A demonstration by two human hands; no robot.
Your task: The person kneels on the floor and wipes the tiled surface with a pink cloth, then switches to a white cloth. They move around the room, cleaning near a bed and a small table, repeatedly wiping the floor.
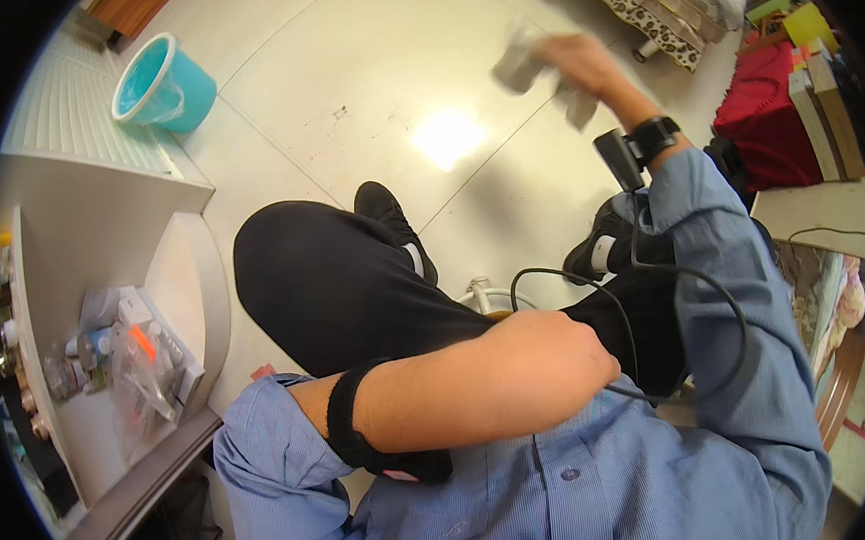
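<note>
My right hand [582, 64] is stretched forward over the floor, holding a greyish cloth [520, 64] that hangs in blurred folds. A black strap with a small black device [619, 160] is around that wrist, and a black cable [741, 316] loops down from the device. My left hand [569, 347] lies across my lap, its back towards me and its fingers curled out of sight. The cable passes right at the edge of this hand; whether the fingers grip it is hidden. Another black strap [345, 411] circles the left forearm.
A turquoise bin [194, 95] with a plastic liner stands ahead on the left. White shelving [185, 287] at my left holds bottles, boxes and a plastic bag. A red cloth-covered stack [761, 126] and books [817, 123] are at right. Dark marks [339, 113] spot the tiled floor [290, 62].
</note>
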